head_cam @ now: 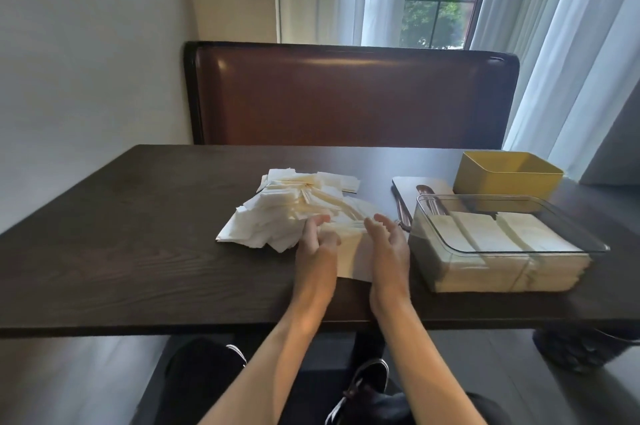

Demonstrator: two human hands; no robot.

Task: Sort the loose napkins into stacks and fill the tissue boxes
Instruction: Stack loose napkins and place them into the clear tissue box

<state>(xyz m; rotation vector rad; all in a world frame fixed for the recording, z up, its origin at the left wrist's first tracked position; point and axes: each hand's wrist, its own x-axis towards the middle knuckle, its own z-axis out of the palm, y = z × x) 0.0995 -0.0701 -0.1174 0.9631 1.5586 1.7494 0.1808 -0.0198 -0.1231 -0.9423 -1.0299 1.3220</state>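
Observation:
A loose heap of white napkins lies on the middle of the dark wooden table. My left hand and my right hand sit at the heap's near edge, one on each side of a small bundle of napkins. The fingers of both hands look fairly straight and press against the bundle's sides. To the right stands a clear plastic box holding two neat stacks of napkins. Behind it is a yellow box, its inside hidden from here.
A grey tray or lid with metal cutlery lies between the heap and the boxes. A brown leather bench back rises behind the table. A wall is on the left; a curtained window is behind. My legs and shoes show under the near edge.

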